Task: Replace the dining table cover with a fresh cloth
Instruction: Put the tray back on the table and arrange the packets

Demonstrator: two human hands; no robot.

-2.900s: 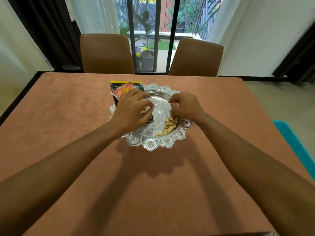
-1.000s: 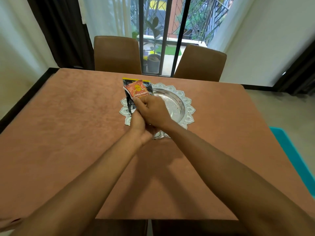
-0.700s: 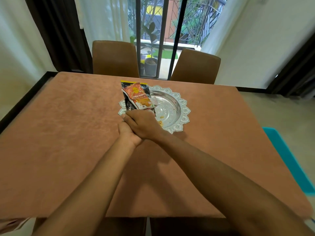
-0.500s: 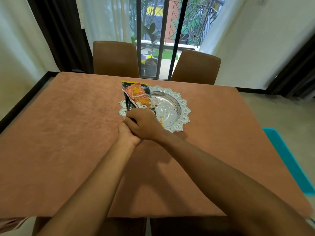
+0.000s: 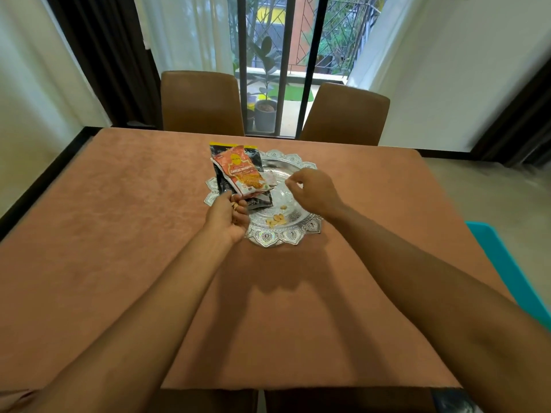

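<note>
A brown cloth (image 5: 134, 248) covers the dining table. On it, at the middle, stands an ornate silver tray (image 5: 284, 235). Two snack packets (image 5: 243, 174), one orange on one black, lie on the tray's left part, and a few pale snack pieces (image 5: 275, 220) lie on its near part. My left hand (image 5: 228, 219) is at the tray's left rim, palm up and cupped, its fingers curled round some snack pieces. My right hand (image 5: 311, 190) hovers over the tray's right side with fingers curled and nothing visible in them.
Two brown chairs (image 5: 201, 102) (image 5: 346, 114) stand at the table's far side before a barred glass door. Chair backs (image 5: 343, 402) show under the near edge. A teal object (image 5: 507, 263) sits low at the right.
My right hand has lifted off my left hand and moved right, over the tray. The left hand now lies uncovered, cupped round snack pieces. The camera view has shifted a little.
</note>
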